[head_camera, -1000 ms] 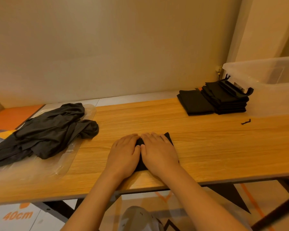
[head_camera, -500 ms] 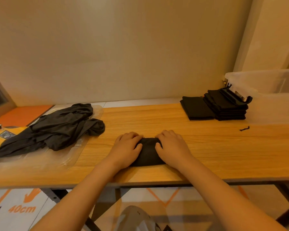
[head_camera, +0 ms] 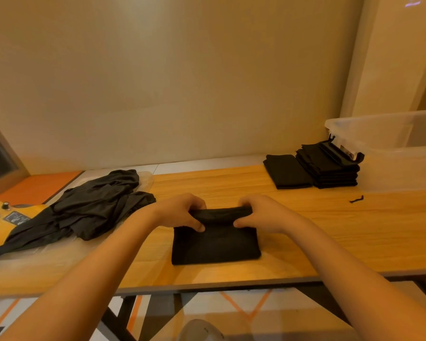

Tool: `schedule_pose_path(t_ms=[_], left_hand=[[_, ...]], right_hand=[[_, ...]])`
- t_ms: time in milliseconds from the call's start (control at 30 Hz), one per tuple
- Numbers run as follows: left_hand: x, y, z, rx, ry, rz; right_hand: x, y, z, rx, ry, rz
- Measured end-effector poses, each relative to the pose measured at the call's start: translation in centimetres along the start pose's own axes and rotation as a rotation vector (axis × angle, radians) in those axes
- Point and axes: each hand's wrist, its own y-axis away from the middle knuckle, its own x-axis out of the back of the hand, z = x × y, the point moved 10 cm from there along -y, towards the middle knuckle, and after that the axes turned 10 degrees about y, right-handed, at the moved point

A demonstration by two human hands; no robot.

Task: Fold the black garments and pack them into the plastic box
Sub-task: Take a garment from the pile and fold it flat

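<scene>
Low in the middle of the frame a black garment [head_camera: 215, 244] lies on the table [head_camera: 330, 237] as a soft, matte rectangle, with its far edge rolled up into a thick fold. Both hands have that fold. The left hand [head_camera: 180, 212] pinches its left end, thumb below and fingers curled over the top, and the right hand [head_camera: 263, 214] clamps the right end the same way. The tabletop is smooth, pale wood grain with a thin dark edge band.

At the left a heap [head_camera: 91, 205] of unfolded dark cloth sprawls in slack creases over a sheet of clear film [head_camera: 146, 179]. At the left edge sits a glossy yellow device [head_camera: 8, 217] with small black knobs.

At the right a neat stack [head_camera: 327, 168] of flat, square-folded black pieces stands just beside the box [head_camera: 391, 153] — milky translucent plastic, straight-walled, with a rounded rim. A lower folded pile [head_camera: 287, 172] touches the stack's left side. A tiny bent black scrap [head_camera: 356, 199] lies on the wood in front of the box.
</scene>
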Motion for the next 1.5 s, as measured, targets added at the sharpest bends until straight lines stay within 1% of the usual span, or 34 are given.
schedule_pose_path(t_ms=[67, 100, 133, 200, 233, 267, 300, 400, 433, 533, 633, 667, 700, 767, 833, 867, 900, 933, 1000, 1067, 1133, 1200, 1333, 1367, 1433, 1500], left_hand=[[2.3, 1.1, 1.7, -0.143, 0.083, 0.168], [3.7, 2.0, 2.9, -0.237, 0.073, 0.289], [5.1, 3.1, 4.0, -0.337, 0.002, 0.436], [6.3, 5.5, 6.1, -0.508, -0.277, 0.727], [5.9, 6.5, 6.6, -0.553, -0.4, 0.823], [4.9, 6.9, 6.4, -0.562, -0.486, 0.853], [3.3, 6.7, 5.6, -0.549, -0.558, 0.817], [-2.6, 5.7, 1.7, -0.441, -0.712, 0.584], [-3.9, 5.7, 0.6, -0.42, -0.745, 0.537], [-5.1, 6.6, -0.9, -0.369, -0.741, 0.492], [-5.1, 7.3, -1.6, -0.284, -0.709, 0.441], [-5.0, 7.4, -1.7, -0.269, -0.64, 0.415], [-4.5, 7.6, -1.7, -0.266, -0.534, 0.419], [-3.3, 7.6, -0.8, -0.295, -0.35, 0.48], [-2.3, 6.6, 1.4, -0.326, -0.249, 0.56], [-2.3, 5.3, 2.2, -0.313, -0.214, 0.559], [-2.6, 3.8, 2.7, -0.285, -0.184, 0.529], [-3.2, 2.2, 2.7, -0.245, -0.173, 0.483], [-4.8, -0.3, 1.3, -0.156, -0.235, 0.4], [-5.5, -1.1, -0.4, -0.1, -0.304, 0.388], [-5.6, -1.4, -1.0, -0.096, -0.33, 0.403], [-5.0, -1.1, -1.5, -0.083, -0.299, 0.443], [-3.1, 0.2, -3.9, -0.017, -0.009, 0.598], [-2.8, 0.5, -4.4, 0.001, 0.007, 0.616], [-2.2, 0.5, -5.5, 0.089, -0.037, 0.604], [-1.6, 0.2, -6.5, 0.204, -0.07, 0.525]], right_hand=[[3.0, 1.0, -0.4, 0.055, -0.122, 0.178], [4.5, 1.6, -0.7, 0.087, -0.169, 0.286], [5.9, 2.5, -1.2, 0.122, -0.195, 0.399], [7.5, 4.4, -2.2, 0.197, -0.172, 0.583], [7.5, 5.2, -2.6, 0.23, -0.124, 0.64], [6.7, 5.8, -2.6, 0.249, -0.054, 0.659], [5.1, 6.2, -2.4, 0.253, 0.026, 0.636], [-1.9, 7.2, -1.5, 0.299, 0.293, 0.461], [-3.8, 7.6, -1.2, 0.327, 0.316, 0.429], [-5.7, 8.4, -0.1, 0.311, 0.177, 0.389], [-5.2, 8.8, -0.1, 0.304, 0.153, 0.351], [-4.9, 8.9, -0.1, 0.289, 0.13, 0.339], [-4.1, 8.9, -0.1, 0.266, 0.082, 0.351], [-1.9, 8.3, -0.3, 0.234, -0.017, 0.449], [-0.7, 6.5, -1.2, 0.215, 0.0, 0.509], [-0.7, 5.3, -1.9, 0.2, 0.053, 0.482], [-1.5, 3.9, -2.5, 0.18, 0.127, 0.419], [-2.6, 2.8, -2.9, 0.164, 0.203, 0.347], [-5.1, 1.5, -2.7, 0.127, 0.336, 0.231], [-6.3, 1.5, -1.7, 0.081, 0.432, 0.198], [-6.3, 2.0, -1.1, 0.054, 0.45, 0.241], [-6.1, 2.5, -0.4, 0.014, 0.435, 0.269], [-6.0, 3.4, 0.3, -0.061, 0.383, 0.287], [-5.6, 3.6, 0.5, -0.09, 0.354, 0.319], [-4.4, 3.8, 1.6, -0.185, 0.27, 0.372], [-3.2, 3.8, 2.7, -0.273, 0.294, 0.375]])
